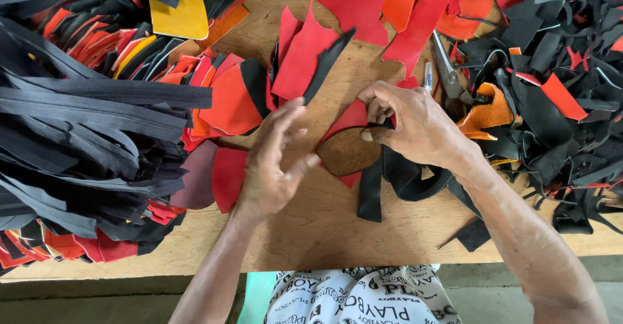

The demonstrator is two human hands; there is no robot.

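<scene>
While the right hand (415, 126) pinches a brown oval piece (347, 152) over red scraps (350, 116), the left hand (276, 162) hovers beside it, fingers loosely spread, above the wooden table (324, 227).

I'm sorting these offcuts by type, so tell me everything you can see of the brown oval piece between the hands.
The brown oval piece looks like leather shown on its rough, matte underside, with a dark edge. It lies flat on the wooden table, over a red leather scrap that shows above and below it. The right hand pins its upper right edge with thumb and fingers, beside a black strip. The left hand is open, one fingertip at its left edge; whether it touches is unclear.
</scene>
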